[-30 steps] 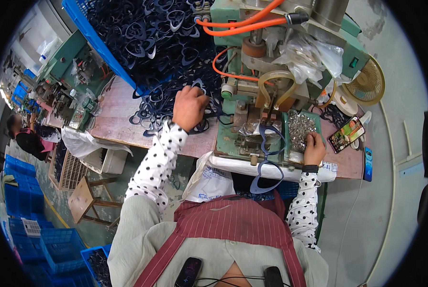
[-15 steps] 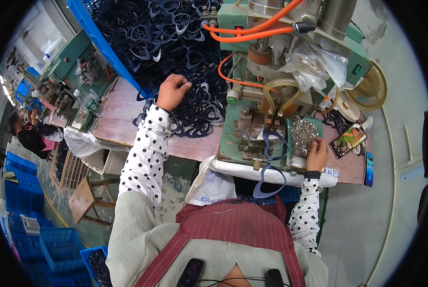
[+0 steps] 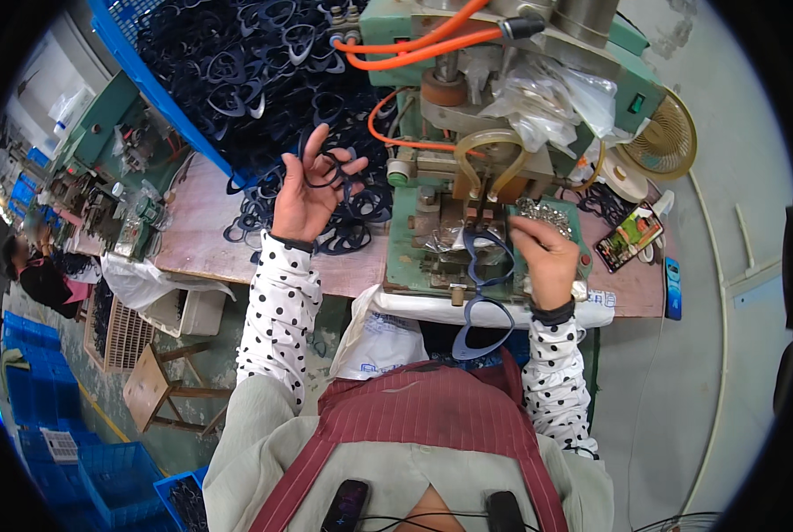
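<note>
Overhead: a person feeds dark eyeglass frames into a green bench press

Seen from above, a green bench press [image 3: 503, 168] with orange hoses [image 3: 414, 53] fills the upper middle of the view, standing on a worn pinkish worktop [image 3: 201, 239]. To its left, a blue crate [image 3: 237, 80] overflows with a heap of dark plastic eyeglass frames that spill onto the worktop beside it.

The person wears polka-dot sleeves and a striped apron. Their left hand [image 3: 308, 191] is raised over the spilled heap, palm up, fingers curled loosely around one dark loose frame [image 3: 325, 168] lifted clear of the others. Their right hand [image 3: 547, 262] rests on the press bed, fingers pressed down on a blue frame [image 3: 485, 266] seated in the fixture, just below a small pile of shiny metal parts [image 3: 542, 213]. Another blue frame [image 3: 480, 324] hangs over the worktop's front edge.

Judging by this, one frame sits at the press while a fresh one has just been picked. The next move would call for clearing the seated frame and bringing the left hand's frame across, keeping fingers away from the press head.
</note>
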Available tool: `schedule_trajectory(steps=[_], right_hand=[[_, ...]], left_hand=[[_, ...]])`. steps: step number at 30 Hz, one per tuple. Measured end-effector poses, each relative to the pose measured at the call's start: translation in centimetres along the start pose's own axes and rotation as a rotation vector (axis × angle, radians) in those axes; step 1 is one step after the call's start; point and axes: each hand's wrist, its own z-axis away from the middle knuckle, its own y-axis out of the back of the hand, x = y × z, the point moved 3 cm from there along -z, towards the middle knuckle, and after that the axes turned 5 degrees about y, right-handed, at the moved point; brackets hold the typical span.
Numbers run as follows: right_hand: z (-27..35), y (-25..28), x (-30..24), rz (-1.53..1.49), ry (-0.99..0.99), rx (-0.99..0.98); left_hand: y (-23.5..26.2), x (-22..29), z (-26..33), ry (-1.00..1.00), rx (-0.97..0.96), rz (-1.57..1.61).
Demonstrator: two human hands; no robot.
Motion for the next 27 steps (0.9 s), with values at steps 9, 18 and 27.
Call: schedule_trajectory(steps=[9, 18, 27], right_hand=[[-0.9, -3.6, -0.5, -0.11, -0.151, -0.05], [-0.5, -4.4, -0.4, -0.269, -0.153, 0.014], [-0.6, -4.3, -0.8, -0.284, -0.2, 0.032]], left_hand=[[-1.2, -0.5, 1.1, 0.14, 0.307, -0.664], [-7.2, 0.7, 3.1, -0.254, 0.129, -0.941], [-12.0, 1.2, 0.0, -0.299, -0.165, -0.98]])
